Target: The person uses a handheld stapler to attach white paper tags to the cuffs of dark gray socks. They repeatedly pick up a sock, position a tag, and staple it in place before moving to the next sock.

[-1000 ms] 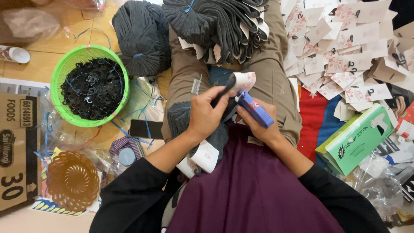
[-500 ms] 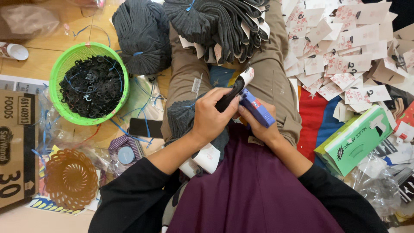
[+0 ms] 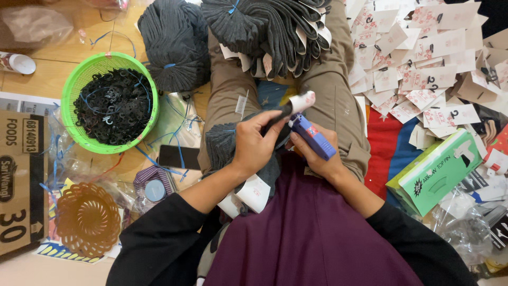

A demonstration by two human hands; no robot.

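Sock: dark sock (image 3: 280, 114) with white tag (image 3: 306, 99), over my lap, pinched in my left hand (image 3: 254, 145).
Tagging gun: blue gun (image 3: 312, 137) gripped in my right hand (image 3: 317, 156), tip touching the sock.
Change: since a second ago, sock raised, gun pressed closer; tagging appears underway.
Packages: green box (image 3: 436, 177) right; brown carton (image 3: 21, 180) left; white paper tags (image 3: 423, 69) upper right; green basket (image 3: 79, 79) upper left.
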